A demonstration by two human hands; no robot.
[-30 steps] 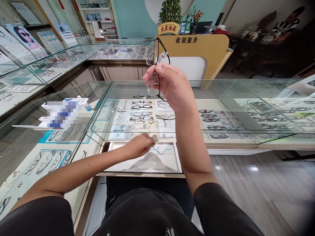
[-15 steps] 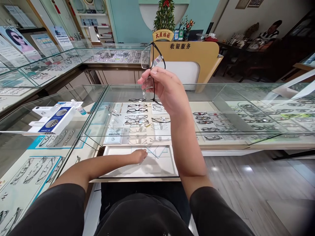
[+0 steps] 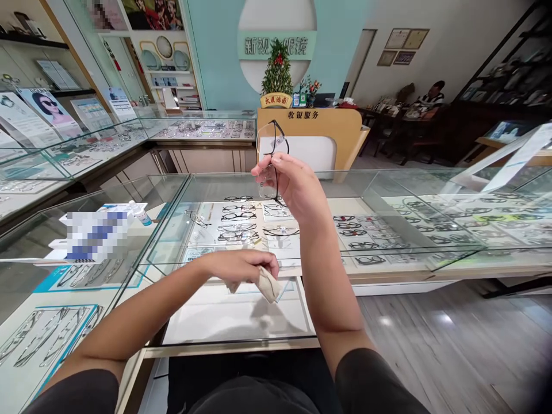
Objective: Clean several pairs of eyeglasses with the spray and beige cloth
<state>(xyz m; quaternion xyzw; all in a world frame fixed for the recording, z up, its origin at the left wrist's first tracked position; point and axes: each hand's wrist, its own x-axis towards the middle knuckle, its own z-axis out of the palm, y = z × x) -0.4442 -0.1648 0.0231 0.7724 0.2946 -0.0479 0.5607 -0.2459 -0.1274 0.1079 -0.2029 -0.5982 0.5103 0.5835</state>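
Note:
A pair of half-rimmed glasses with a dark frame (image 3: 276, 129) and a small tag on the lens stands on end, pinched by my right hand (image 3: 297, 181) above the glass display case. My left hand (image 3: 244, 266) grips a crumpled beige cloth (image 3: 269, 284) over the pulled-out white drawer (image 3: 202, 319). Flat clear sheets with bluish edges lie in the drawer, partly hidden under the cloth.
Rows of glasses (image 3: 238, 217) sit inside the glass case (image 3: 375, 253). On the left counter are a blurred white and blue box (image 3: 97, 236) and a small bottle (image 3: 141, 214). Farther back stand a yellow counter (image 3: 345, 123) and a seated person (image 3: 432, 95).
My left hand has risen from the drawer and now has the cloth in it. The view has tilted up; my right hand still holds the glasses upright.

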